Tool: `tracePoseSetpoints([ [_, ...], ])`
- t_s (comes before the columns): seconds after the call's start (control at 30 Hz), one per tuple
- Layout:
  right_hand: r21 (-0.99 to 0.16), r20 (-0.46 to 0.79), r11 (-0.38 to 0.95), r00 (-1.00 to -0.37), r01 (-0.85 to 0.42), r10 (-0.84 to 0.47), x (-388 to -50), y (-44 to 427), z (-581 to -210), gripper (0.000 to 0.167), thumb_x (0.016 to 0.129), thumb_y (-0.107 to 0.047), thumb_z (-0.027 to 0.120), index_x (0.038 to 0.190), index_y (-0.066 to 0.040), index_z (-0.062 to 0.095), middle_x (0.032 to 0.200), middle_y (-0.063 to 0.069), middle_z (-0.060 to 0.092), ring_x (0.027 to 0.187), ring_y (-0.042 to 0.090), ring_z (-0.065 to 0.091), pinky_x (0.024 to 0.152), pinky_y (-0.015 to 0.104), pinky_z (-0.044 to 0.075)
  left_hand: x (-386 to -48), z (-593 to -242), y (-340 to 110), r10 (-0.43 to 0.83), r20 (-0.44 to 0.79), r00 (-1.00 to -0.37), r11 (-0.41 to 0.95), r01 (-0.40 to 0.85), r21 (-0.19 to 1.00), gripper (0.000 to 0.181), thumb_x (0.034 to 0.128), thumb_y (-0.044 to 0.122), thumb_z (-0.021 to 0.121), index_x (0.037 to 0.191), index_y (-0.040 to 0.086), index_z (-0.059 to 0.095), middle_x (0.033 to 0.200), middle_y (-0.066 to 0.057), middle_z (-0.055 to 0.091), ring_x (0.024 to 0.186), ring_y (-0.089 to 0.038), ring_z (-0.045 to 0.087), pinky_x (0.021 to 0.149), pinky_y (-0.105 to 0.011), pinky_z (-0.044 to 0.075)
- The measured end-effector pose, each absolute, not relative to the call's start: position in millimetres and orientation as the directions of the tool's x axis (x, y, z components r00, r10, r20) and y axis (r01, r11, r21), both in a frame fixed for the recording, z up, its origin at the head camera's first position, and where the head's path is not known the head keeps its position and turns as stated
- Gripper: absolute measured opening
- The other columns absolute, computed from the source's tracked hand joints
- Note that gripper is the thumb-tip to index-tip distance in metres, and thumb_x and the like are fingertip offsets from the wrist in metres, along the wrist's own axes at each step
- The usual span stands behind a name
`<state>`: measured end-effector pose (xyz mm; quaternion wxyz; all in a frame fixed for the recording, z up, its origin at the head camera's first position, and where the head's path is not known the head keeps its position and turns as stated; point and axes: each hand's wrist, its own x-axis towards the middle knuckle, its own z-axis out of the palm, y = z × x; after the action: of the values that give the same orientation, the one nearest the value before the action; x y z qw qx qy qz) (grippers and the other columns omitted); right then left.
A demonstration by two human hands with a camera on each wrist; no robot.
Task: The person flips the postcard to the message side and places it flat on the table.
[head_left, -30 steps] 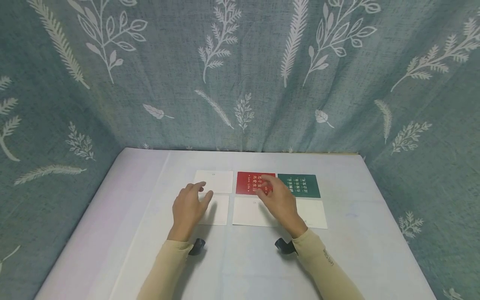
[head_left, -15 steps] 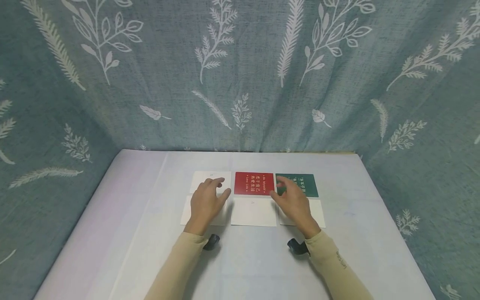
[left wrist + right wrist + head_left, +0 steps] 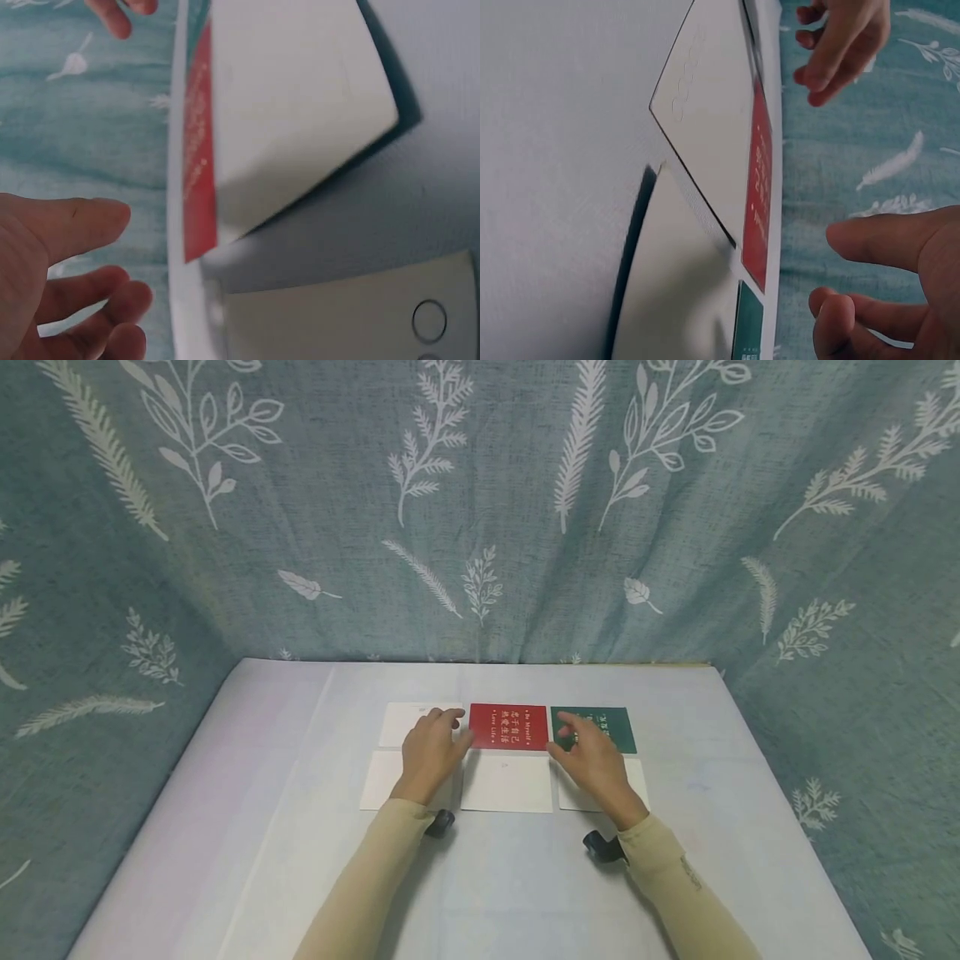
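Observation:
My left hand (image 3: 431, 756) hovers over the left pair of white cards, its thumb and fingertips by the left edge of the red card (image 3: 508, 727). The red card bears white lettering. Over the green card (image 3: 618, 731) and the front right white card (image 3: 637, 777) is my right hand (image 3: 596, 764), its thumb near the red card's right edge. Both hands have loosely bent fingers with gaps to the thumb and hold nothing. Below the red card lies a white card (image 3: 506, 785). Part of the green card's lettering is hidden by the right hand.
Two white cards lie at the left, one behind (image 3: 399, 727) and one in front (image 3: 382, 781). The cards form two rows on a white-covered table (image 3: 225, 860). A leaf-patterned blue-green curtain (image 3: 337, 635) surrounds the back and sides.
Both hands have moved to the right, the left one from the left white cards to the red card's edge, the right one from the red card to the green. The cards appear unmoved.

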<state>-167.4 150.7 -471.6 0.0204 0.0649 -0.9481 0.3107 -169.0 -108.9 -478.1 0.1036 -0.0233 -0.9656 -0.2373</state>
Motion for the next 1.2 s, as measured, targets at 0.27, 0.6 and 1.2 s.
tracePoseSetpoints([
  [0.27,-0.595,-0.004,0.796,-0.990,-0.110,-0.141,-176,143,-471,0.062,0.090,-0.031,0.075,0.143,-0.007,0.055,0.110,0.006,0.068,0.075,0.016,0.055,0.065,0.034,0.046,-180,-481,-108,-0.025,0.120,-0.992,0.905,0.028,0.425,0.042,0.0904,0.033,0.069,0.124,0.007,0.071,0.109,-0.010,0.070,0.090,-0.029,0.065,0.073,-0.041,0.054],
  [0.6,-0.556,-0.050,0.826,-0.988,-0.095,-0.147,-189,136,-476,0.062,0.091,-0.031,0.074,0.143,-0.002,0.055,0.098,0.004,0.061,0.089,0.023,0.056,0.075,0.040,0.047,-186,-482,-101,-0.003,0.026,-1.000,0.920,0.008,0.392,0.048,0.0911,0.038,0.071,0.127,0.006,0.069,0.111,-0.014,0.067,0.089,-0.029,0.062,0.077,-0.043,0.053],
  [1.2,-0.523,-0.180,0.852,-0.974,-0.022,-0.136,-198,131,-479,0.065,0.093,-0.039,0.070,0.141,0.002,0.055,0.116,0.016,0.068,0.096,0.027,0.060,0.085,0.047,0.053,-193,-485,-96,0.022,-0.026,-0.999,0.949,0.012,0.314,0.039,0.0932,0.040,0.069,0.112,0.006,0.074,0.090,-0.009,0.060,0.078,-0.025,0.056,0.070,-0.043,0.052],
])
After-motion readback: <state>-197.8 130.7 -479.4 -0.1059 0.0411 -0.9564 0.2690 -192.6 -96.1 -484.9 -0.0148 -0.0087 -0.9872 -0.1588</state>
